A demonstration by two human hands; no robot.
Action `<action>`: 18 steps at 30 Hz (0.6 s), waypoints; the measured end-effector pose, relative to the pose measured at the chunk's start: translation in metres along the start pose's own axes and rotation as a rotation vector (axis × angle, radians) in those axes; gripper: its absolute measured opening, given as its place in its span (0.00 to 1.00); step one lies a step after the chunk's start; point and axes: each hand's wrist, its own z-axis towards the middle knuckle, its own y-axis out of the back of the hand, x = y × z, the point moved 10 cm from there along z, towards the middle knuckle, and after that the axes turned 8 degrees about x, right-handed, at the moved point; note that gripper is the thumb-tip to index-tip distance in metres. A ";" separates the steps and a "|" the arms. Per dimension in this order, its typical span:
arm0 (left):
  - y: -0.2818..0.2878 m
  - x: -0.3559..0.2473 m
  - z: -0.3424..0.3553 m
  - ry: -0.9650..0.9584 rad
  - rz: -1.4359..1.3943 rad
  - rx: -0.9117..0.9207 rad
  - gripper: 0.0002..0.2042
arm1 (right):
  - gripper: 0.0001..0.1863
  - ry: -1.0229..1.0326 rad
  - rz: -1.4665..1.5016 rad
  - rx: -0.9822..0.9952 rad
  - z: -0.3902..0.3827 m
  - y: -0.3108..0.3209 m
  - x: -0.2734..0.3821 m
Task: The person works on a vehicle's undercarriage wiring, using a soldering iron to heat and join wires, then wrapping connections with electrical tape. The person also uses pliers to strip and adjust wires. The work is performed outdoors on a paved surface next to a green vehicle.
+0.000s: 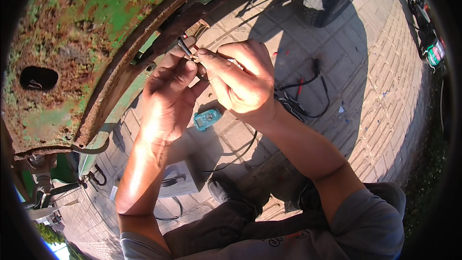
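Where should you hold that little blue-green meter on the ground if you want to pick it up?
Probably by its two long sides, coming straight down from above. The teal meter lies flat, face up, on the paving, narrow enough to pinch across. Mind the black leads nearby; whether they are plugged in is unclear.

A small teal handheld meter point(207, 119) is seen lying on the paved ground, just below the two hands, and a pale grey rectangular screen is set in its upper face; what the screen shows cannot be made out. Lower left, a light grey box-shaped case point(179, 179) is found standing on the paving, with a dark cable draped across its top. Beside it, to the left, a small white slip like a label point(113, 192) is spotted on the ground, too small to tell apart further. At the far right rim, a green panel with red and white patches point(435, 52) is carried on a parked vehicle, blurred by the lens edge.
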 end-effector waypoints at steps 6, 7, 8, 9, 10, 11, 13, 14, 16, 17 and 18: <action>0.001 0.002 0.005 0.056 -0.041 0.055 0.12 | 0.15 0.013 0.024 -0.040 0.001 0.002 0.002; 0.001 0.002 0.006 0.060 -0.047 0.056 0.12 | 0.14 0.014 0.026 -0.052 0.000 0.002 0.002; 0.003 0.003 0.006 0.067 -0.044 0.061 0.12 | 0.13 0.016 0.028 -0.063 -0.002 0.003 0.002; 0.006 0.004 0.007 0.074 -0.040 0.066 0.12 | 0.14 0.002 0.036 -0.049 -0.003 0.001 0.000; 0.008 0.004 0.008 0.081 -0.037 0.070 0.12 | 0.14 -0.013 0.045 -0.036 -0.005 -0.001 -0.003; 0.008 0.004 0.008 0.086 -0.028 0.079 0.11 | 0.15 -0.028 0.053 -0.022 -0.006 -0.003 -0.004; 0.008 0.003 0.009 0.095 -0.009 0.096 0.10 | 0.14 -0.046 0.069 -0.027 -0.006 -0.003 -0.005; 0.008 0.003 0.009 0.096 -0.007 0.103 0.10 | 0.13 -0.055 0.078 -0.029 -0.006 -0.003 -0.006; 0.007 0.003 0.009 0.098 -0.003 0.115 0.09 | 0.12 -0.066 0.104 -0.030 -0.006 -0.005 -0.008; 0.007 0.003 0.009 0.096 -0.006 0.122 0.09 | 0.11 -0.072 0.117 -0.030 -0.007 -0.006 -0.008; 0.007 0.003 0.010 0.093 -0.009 0.128 0.09 | 0.11 -0.097 0.161 -0.031 -0.007 -0.007 -0.011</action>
